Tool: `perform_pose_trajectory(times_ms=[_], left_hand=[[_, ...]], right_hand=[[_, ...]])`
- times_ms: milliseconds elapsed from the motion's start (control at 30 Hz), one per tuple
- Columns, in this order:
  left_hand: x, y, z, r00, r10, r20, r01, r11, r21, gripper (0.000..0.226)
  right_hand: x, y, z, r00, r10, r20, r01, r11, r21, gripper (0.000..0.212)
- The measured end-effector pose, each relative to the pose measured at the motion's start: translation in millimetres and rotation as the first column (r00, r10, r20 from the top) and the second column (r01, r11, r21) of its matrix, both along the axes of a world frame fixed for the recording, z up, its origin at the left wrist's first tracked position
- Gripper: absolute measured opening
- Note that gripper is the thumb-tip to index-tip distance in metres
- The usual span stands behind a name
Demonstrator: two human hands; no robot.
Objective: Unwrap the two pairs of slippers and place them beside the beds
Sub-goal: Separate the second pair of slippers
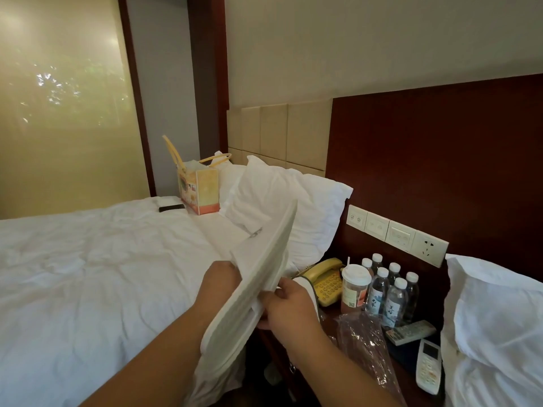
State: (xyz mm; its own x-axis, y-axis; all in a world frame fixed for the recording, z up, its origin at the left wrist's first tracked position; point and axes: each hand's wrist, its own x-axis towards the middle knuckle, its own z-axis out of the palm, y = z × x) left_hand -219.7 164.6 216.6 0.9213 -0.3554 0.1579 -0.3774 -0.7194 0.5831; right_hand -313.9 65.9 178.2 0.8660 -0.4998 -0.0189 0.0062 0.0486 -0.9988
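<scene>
A flat pair of white slippers (pixel 264 259) is held up edge-on between the two beds, tilted toward the pillow. My left hand (pixel 219 282) grips the pair from the left side. My right hand (pixel 289 304) pinches its lower right edge, fingers curled on the fabric. A clear plastic wrapper (pixel 364 342) lies crumpled on the nightstand below my right hand. The left bed (pixel 88 274) with white bedding fills the left side; the right bed (pixel 499 333) shows at the right edge.
The dark nightstand (pixel 411 374) carries a yellow telephone (pixel 326 284), a lidded drink cup (pixel 354 289), several water bottles (pixel 390 292) and two remotes (pixel 427 365). A yellow box bag (pixel 199 189) and a dark small object (pixel 171 207) lie on the left bed.
</scene>
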Motion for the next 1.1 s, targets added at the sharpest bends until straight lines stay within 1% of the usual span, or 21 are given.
perform_pose_trajectory(times_ms=[33, 67, 133, 167, 200, 267, 300, 400, 500, 567, 600, 667, 700, 767, 833, 867, 967, 1033, 1100], left_hand=[[0, 1, -4, 1.0, -0.003, 0.017, 0.002, 1.0, 0.025, 0.031], [-3, 4, -2, 0.998, 0.021, 0.056, -0.025, 0.996, 0.087, 0.022], [-6, 12, -4, 0.993, 0.039, 0.114, -0.065, 0.968, 0.241, 0.021], [-7, 14, -4, 0.991, 0.033, 0.13, -0.068, 0.96, 0.272, 0.021], [-8, 16, 0, 0.992, 0.043, 0.122, -0.077, 0.956, 0.284, 0.021], [-5, 16, 5, 0.992, 0.091, 0.087, -0.111, 0.96, 0.256, 0.023], [-5, 17, 6, 0.988, 0.102, 0.113, -0.126, 0.963, 0.236, 0.027], [-6, 20, 4, 0.966, 0.134, 0.221, -0.16, 0.982, 0.103, 0.03], [-5, 22, 0, 0.94, 0.165, 0.299, -0.177, 0.984, 0.013, 0.023], [-1, 25, 1, 0.932, 0.222, 0.288, -0.184, 0.971, -0.153, 0.018], [1, 25, 2, 0.946, 0.21, 0.249, -0.148, 0.958, -0.247, 0.019], [4, 26, 3, 0.981, 0.081, 0.177, -0.01, 0.93, -0.368, 0.028], [5, 25, 3, 0.986, 0.023, 0.168, 0.045, 0.919, -0.391, 0.031], [8, 25, 1, 0.982, -0.008, 0.188, 0.086, 0.908, -0.41, 0.027], [9, 27, -1, 0.982, 0.016, 0.19, 0.071, 0.895, -0.44, 0.021], [9, 29, -2, 0.986, 0.028, 0.165, 0.053, 0.881, -0.47, 0.02], [12, 36, -2, 0.989, 0.103, 0.107, -0.022, 0.812, -0.583, 0.02], [17, 41, -1, 0.982, 0.162, 0.097, -0.063, 0.767, -0.639, 0.017], [21, 45, 1, 0.978, 0.203, 0.055, -0.109, 0.711, -0.695, 0.017]], right_hand=[[1, 2, -2, 1.0, -0.029, -0.005, 0.028, 0.998, -0.054, 0.015], [1, 3, -2, 0.998, -0.062, -0.008, 0.06, 0.991, -0.118, 0.015], [-1, 2, 0, 0.994, -0.113, -0.011, 0.107, 0.97, -0.22, 0.016], [-1, 1, 1, 0.993, -0.118, -0.014, 0.111, 0.965, -0.239, 0.019], [-1, 1, 2, 0.993, -0.117, -0.019, 0.109, 0.963, -0.247, 0.021], [0, 1, 5, 0.992, -0.124, -0.023, 0.113, 0.958, -0.262, 0.022], [1, 1, 6, 0.991, -0.13, -0.018, 0.12, 0.955, -0.27, 0.022], [4, 2, 9, 0.988, -0.155, 0.009, 0.152, 0.952, -0.268, 0.021], [6, 1, 12, 0.981, -0.185, 0.05, 0.192, 0.933, -0.303, 0.021], [6, 0, 13, 0.98, -0.19, 0.052, 0.196, 0.927, -0.32, 0.022], [6, -1, 13, 0.981, -0.189, 0.048, 0.194, 0.926, -0.324, 0.023], [7, -2, 11, 0.982, -0.185, 0.04, 0.188, 0.923, -0.335, 0.024], [8, -3, 10, 0.982, -0.185, 0.039, 0.187, 0.922, -0.338, 0.024], [9, -4, 9, 0.981, -0.193, 0.037, 0.195, 0.927, -0.32, 0.026], [9, -7, 9, 0.977, -0.21, 0.039, 0.213, 0.939, -0.269, 0.028], [9, -8, 10, 0.975, -0.218, 0.039, 0.221, 0.947, -0.234, 0.029], [9, -13, 10, 0.968, -0.249, 0.043, 0.253, 0.96, -0.124, 0.034], [9, -15, 9, 0.962, -0.27, 0.04, 0.271, 0.962, -0.017, 0.036], [8, -19, 8, 0.958, -0.284, 0.026, 0.279, 0.953, 0.115, 0.04]])
